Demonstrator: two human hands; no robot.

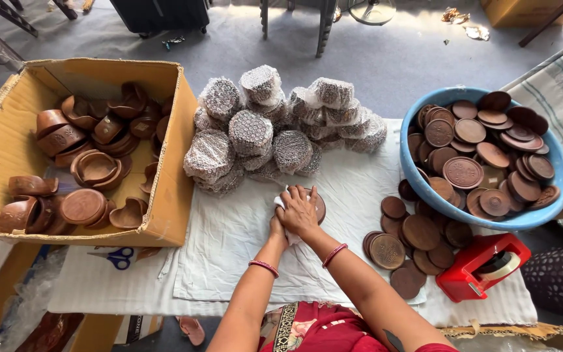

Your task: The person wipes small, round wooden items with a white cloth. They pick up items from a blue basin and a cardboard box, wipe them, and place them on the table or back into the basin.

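The right hand [299, 210] lies flat, fingers together, pressing a round brown wooden disc [318, 207] and white wrapping sheet [281, 203] onto the cloth-covered tabletop [229, 241], just in front of the pile of wrapped bundles [275, 127]. The left hand [277, 227] is tucked beneath it, and I cannot tell how its fingers stand. This looks like the wrapping step; folding the sheet snugly round the disc seems due.

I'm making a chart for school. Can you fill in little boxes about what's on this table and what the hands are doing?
hands: right hand over left hand, both pressing a white wrap around a brown disc
middle: pile of wrapped discs
left: cardboard box of brown bowls
right: blue basin of discs
near right: loose discs, red tape holder
front left: scissors
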